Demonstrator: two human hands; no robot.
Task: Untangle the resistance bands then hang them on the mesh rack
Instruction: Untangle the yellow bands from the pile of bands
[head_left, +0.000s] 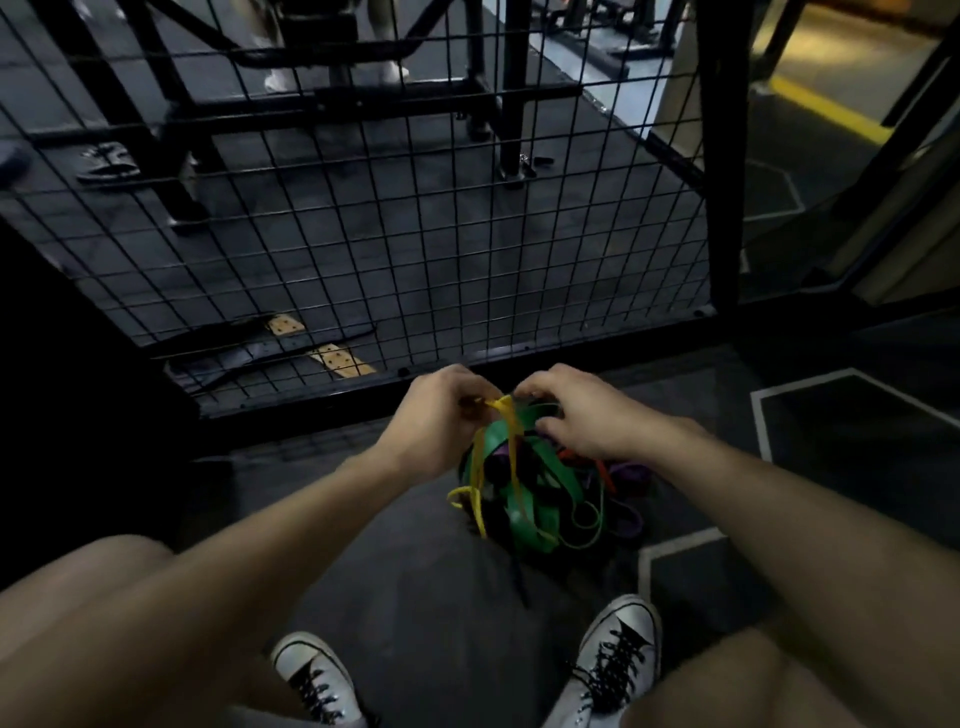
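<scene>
A black mesh rack stands upright across the dark gym floor, just beyond a person crouching in white sneakers. On the floor between rack and feet lies a tangled heap of resistance bands in green, purple, orange and black. The left hand pinches a thin yellow band lifted from the heap. The right hand is curled over the heap's top, fingers gripping the bands.

Both hands on tangled bands — floor.
</scene>
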